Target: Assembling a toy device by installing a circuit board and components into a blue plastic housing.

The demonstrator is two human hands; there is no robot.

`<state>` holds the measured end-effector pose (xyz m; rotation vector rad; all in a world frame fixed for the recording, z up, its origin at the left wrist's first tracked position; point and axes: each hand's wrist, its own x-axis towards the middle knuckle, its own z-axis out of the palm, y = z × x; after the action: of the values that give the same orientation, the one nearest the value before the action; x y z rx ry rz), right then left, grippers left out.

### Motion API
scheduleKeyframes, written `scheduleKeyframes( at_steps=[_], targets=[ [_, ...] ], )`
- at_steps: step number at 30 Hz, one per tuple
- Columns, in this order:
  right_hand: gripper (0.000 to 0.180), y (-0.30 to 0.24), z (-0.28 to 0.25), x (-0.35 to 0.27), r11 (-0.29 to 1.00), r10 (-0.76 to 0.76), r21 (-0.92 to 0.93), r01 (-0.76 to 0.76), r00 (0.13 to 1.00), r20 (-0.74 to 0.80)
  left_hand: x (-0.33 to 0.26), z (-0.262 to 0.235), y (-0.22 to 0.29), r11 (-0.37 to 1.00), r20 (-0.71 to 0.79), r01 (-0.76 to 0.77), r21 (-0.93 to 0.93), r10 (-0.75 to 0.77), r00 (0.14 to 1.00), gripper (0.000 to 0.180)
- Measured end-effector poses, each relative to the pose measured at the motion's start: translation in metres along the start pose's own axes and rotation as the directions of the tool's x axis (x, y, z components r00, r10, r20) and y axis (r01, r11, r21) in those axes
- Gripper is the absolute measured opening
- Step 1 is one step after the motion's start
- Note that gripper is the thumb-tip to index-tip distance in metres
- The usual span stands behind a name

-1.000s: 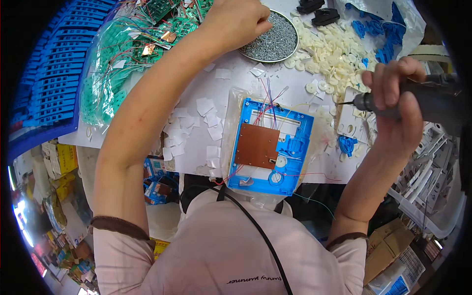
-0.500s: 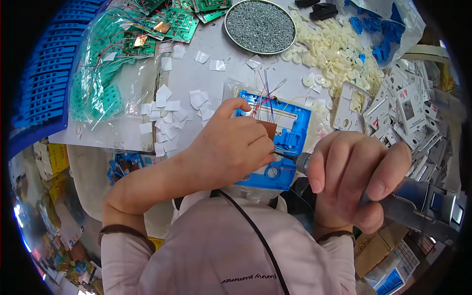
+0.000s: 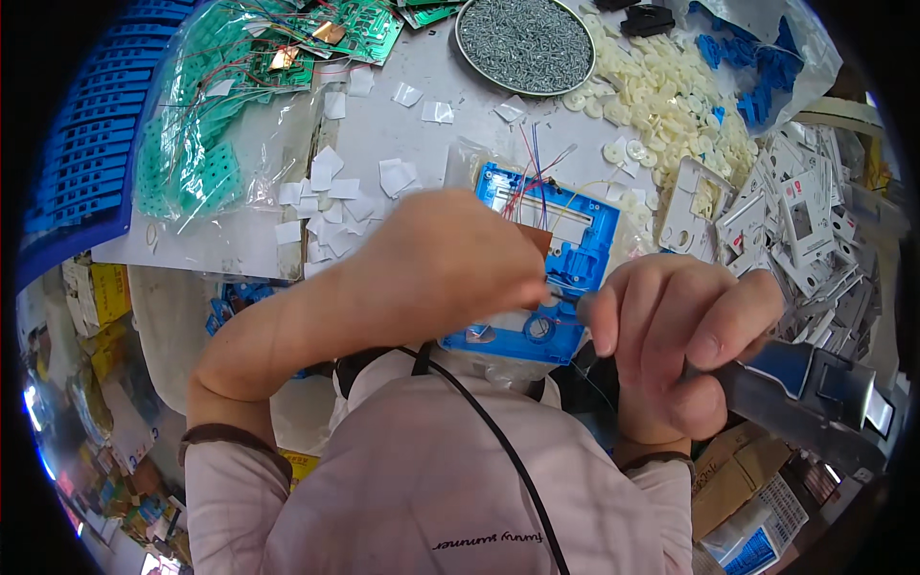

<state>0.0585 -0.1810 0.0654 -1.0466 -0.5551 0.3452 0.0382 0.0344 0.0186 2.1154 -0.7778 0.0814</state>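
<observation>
Two bare hands meet over the blue case (image 3: 599, 240) at the near edge of the white table (image 3: 407, 139); the brown board (image 3: 540, 240) lies inside it, mostly under the left hand (image 3: 460, 254). Right hand (image 3: 676, 340) curls round a grey electric screwdriver (image 3: 795, 388), its bit just beside the left fingertips. Left fingers are bent down; we can't tell what, if anything, they pinch.

Writing: we see upside-down dark script lettering (image 3: 489, 542) on the pink shirt (image 3: 431, 470) and a small red mark on one of the white panels (image 3: 803, 225). Print on the blue-and-white packet (image 3: 762, 537) and yellow box (image 3: 101, 292) is too small for us.

Changes: one second ago the left hand was at the screws (image 3: 527, 43) and the driver off right; half a second ago a left finger stuck out, now folded in.
</observation>
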Motion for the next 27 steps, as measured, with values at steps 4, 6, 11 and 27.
scheduleKeyframes(
  at_steps=[4, 6, 11, 27],
  targets=[
    [0.030, 0.009, -0.012, -0.010, 1.000, -0.003, 0.013, 0.003, 1.000, -0.014, -0.015, -0.011, -0.007, 0.754, -0.093, 0.310, -0.579, -0.439, 0.894, 0.005],
    [0.029, 0.015, -0.012, -0.009, 1.000, -0.003, -0.003, 0.003, 0.999, -0.032, -0.024, -0.003, -0.009, 0.745, -0.045, 0.326, -0.583, -0.430, 0.902, 0.006],
    [0.027, 0.022, -0.018, -0.003, 0.999, -0.001, -0.048, 0.002, 1.000, 0.018, -0.030, 0.003, 0.001, 0.951, 0.017, 0.284, -0.124, -0.284, 0.959, 0.015],
    [0.028, 0.043, -0.010, 0.004, 0.941, -0.050, -0.325, 0.096, 0.988, 0.147, -0.054, 0.039, 0.015, 0.965, -0.050, 0.085, 0.248, -0.074, 0.996, 0.009]
  ],
)
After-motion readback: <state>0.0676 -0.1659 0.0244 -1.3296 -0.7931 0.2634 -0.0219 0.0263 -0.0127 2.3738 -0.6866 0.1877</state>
